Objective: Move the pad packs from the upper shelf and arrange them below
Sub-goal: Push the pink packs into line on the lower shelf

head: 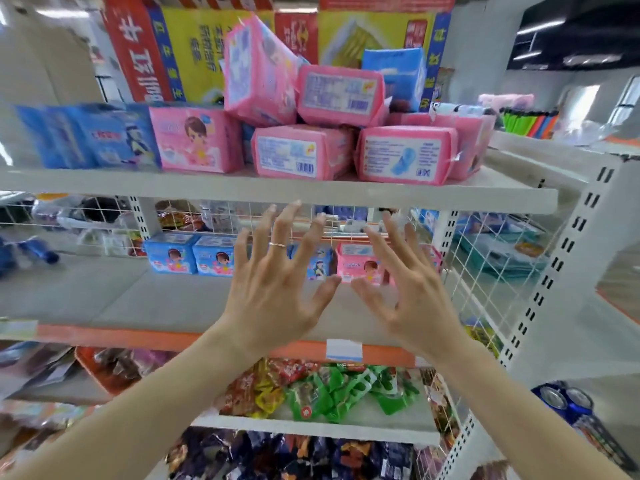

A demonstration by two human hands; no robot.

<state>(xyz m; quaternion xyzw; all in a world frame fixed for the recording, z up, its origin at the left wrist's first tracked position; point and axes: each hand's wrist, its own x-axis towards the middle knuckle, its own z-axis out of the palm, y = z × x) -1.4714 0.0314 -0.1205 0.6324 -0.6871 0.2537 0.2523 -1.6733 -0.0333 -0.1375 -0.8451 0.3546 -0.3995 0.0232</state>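
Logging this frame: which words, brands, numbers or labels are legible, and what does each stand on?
"红牛": large white characters, turned sideways, on the red carton at the back of the upper shelf.
Print on the yellow carton face: dark Chinese characters, too blurred to read.
Label and barcode on the pink pad pack: too small to read.
Print on the blue pad packs below: blurred.
The shelf-edge tag: nothing readable.

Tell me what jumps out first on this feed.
The left hand and right hand hover mid-frame, fingers spread, holding nothing. Above them, pink packs lie heaped on the upper shelf, with blue packs at its left end. Behind the hands, a short row of packs stands at the back of the lower shelf.
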